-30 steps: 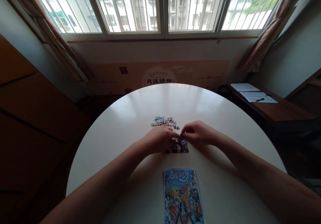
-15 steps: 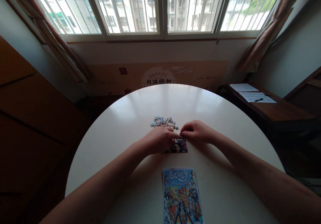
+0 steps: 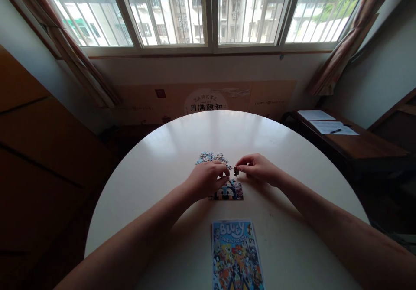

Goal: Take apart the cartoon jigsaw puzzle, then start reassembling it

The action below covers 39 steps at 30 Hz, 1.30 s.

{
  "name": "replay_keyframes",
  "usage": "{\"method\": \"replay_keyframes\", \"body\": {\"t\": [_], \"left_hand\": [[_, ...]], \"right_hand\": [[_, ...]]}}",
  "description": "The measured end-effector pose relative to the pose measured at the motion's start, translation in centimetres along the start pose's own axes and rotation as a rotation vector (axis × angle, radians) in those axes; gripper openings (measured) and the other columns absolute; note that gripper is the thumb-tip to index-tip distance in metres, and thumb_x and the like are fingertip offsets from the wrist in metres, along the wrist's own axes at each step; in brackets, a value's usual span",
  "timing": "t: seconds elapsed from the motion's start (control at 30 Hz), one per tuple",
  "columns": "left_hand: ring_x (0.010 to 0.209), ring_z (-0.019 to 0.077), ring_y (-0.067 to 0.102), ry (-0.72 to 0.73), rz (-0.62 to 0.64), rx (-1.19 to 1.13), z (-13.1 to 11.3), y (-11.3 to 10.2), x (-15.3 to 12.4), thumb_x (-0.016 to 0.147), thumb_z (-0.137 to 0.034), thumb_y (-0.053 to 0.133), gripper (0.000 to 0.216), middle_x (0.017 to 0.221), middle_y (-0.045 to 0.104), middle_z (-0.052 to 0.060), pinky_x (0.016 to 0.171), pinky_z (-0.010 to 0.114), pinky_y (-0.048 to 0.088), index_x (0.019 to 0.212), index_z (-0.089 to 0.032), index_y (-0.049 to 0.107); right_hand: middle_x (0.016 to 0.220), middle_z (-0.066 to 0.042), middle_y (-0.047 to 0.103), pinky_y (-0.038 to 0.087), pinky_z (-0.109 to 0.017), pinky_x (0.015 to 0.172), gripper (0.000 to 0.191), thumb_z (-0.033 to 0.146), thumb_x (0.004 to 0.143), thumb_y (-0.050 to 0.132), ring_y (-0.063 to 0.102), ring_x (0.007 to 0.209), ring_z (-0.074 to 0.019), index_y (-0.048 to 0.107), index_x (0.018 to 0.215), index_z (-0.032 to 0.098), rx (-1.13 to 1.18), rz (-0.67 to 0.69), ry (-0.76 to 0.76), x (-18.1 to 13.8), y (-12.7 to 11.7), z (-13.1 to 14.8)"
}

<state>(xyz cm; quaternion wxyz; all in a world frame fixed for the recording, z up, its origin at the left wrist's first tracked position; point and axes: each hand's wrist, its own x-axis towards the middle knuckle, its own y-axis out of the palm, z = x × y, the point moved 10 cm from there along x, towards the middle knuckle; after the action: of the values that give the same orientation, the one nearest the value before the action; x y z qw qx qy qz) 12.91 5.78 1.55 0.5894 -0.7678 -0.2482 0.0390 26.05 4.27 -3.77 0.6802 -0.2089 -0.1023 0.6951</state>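
My right hand pinches a small dark puzzle piece between thumb and fingertips, just above the table. My left hand is curled over the left part of a joined puzzle section, thumb and index finger drawn together at its upper edge. What those left fingertips hold, if anything, is too small to make out. Behind the left hand lies a heap of loose puzzle pieces, partly hidden by it. Nearer to me a colourful picture sheet marked "BLUEY" lies flat.
The round white table has its curved far edge in front of a printed cardboard panel. To the right, a brown wooden side table carries papers and a pen. Barred windows stand beyond.
My hands have moved apart. The right hand has drawn the puzzle piece up from the joined section's top edge, and my left index finger, stretched out before, has curled back.
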Motion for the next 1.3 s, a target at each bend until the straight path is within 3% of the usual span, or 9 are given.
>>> {"method": "replay_keyframes", "body": {"t": [0.13, 0.33, 0.47, 0.8, 1.03, 1.2, 1.3], "left_hand": [[0.076, 0.0188, 0.063, -0.124, -0.077, -0.034, 1.0, -0.5, 0.1, 0.089, -0.03, 0.063, 0.013, 0.087, 0.071, 0.004, 0.066, 0.03, 0.048, 0.091, -0.023, 0.074], [0.072, 0.0177, 0.062, -0.192, -0.112, -0.078, 1.5, -0.4, 0.0, 0.088, -0.034, 0.067, 0.014, 0.088, 0.07, 0.003, 0.067, 0.031, 0.048, 0.093, -0.023, 0.075], [0.071, 0.0171, 0.062, -0.174, -0.143, -0.122, 1.2, -0.5, 0.0, 0.088, -0.032, 0.067, 0.012, 0.083, 0.07, 0.002, 0.064, 0.029, 0.046, 0.088, -0.023, 0.075], [0.069, 0.0161, 0.061, -0.182, -0.185, -0.119, 1.2, -1.1, 0.0, 0.09, -0.03, 0.064, 0.015, 0.082, 0.07, 0.002, 0.061, 0.028, 0.044, 0.085, -0.023, 0.076], [0.067, 0.0161, 0.061, -0.152, -0.246, 0.032, 0.2, -2.2, -0.3, 0.09, -0.029, 0.061, 0.018, 0.08, 0.07, 0.004, 0.06, 0.028, 0.045, 0.081, -0.02, 0.074], [0.074, 0.0187, 0.061, -0.097, -0.257, 0.168, -0.8, -2.5, -0.4, 0.093, -0.027, 0.057, 0.022, 0.083, 0.069, 0.006, 0.062, 0.029, 0.046, 0.083, -0.018, 0.073], [0.076, 0.0189, 0.061, -0.136, -0.25, 0.166, 0.0, -3.2, -0.4, 0.096, -0.026, 0.053, 0.023, 0.088, 0.069, 0.007, 0.063, 0.029, 0.046, 0.088, -0.018, 0.073]], "right_hand": [[0.074, -0.006, 0.066, 0.043, -0.019, 0.048, 0.029, 0.035, 0.083, 0.066, 0.058, 0.062, -0.0116, 0.073, 0.1, 0.012, 0.085, -0.05, 0.056, 0.0, -0.4, -0.5], [0.087, -0.01, 0.07, 0.042, -0.016, 0.042, 0.03, 0.035, 0.083, 0.068, 0.062, 0.067, -0.0127, 0.071, 0.102, 0.012, 0.221, -0.04, 0.047, -0.4, 0.3, 0.2], [0.098, -0.012, 0.07, 0.042, -0.014, 0.04, 0.032, 0.037, 0.081, 0.07, 0.066, 0.075, -0.0151, 0.07, 0.103, 0.013, 0.315, -0.023, 0.057, -0.9, 1.1, 0.8], [0.099, -0.013, 0.071, 0.045, -0.015, 0.038, 0.038, 0.043, 0.08, 0.07, 0.069, 0.078, -0.0188, 0.071, 0.103, 0.013, 0.322, -0.081, -0.036, -0.8, 1.1, 1.0], [0.101, -0.014, 0.07, 0.044, -0.014, 0.036, 0.039, 0.045, 0.079, 0.071, 0.069, 0.083, -0.0209, 0.071, 0.1, 0.013, 0.354, -0.123, -0.009, -1.0, 1.4, 0.9], [0.101, -0.013, 0.069, 0.048, -0.017, 0.04, 0.035, 0.041, 0.079, 0.071, 0.067, 0.075, -0.0173, 0.069, 0.099, 0.013, 0.414, -0.124, 0.028, -1.0, 1.2, 0.7], [0.103, -0.014, 0.069, 0.049, -0.019, 0.041, 0.036, 0.04, 0.08, 0.07, 0.066, 0.073, -0.0167, 0.069, 0.104, 0.012, 0.383, -0.142, 0.036, -0.9, 0.7, 0.3]]}}
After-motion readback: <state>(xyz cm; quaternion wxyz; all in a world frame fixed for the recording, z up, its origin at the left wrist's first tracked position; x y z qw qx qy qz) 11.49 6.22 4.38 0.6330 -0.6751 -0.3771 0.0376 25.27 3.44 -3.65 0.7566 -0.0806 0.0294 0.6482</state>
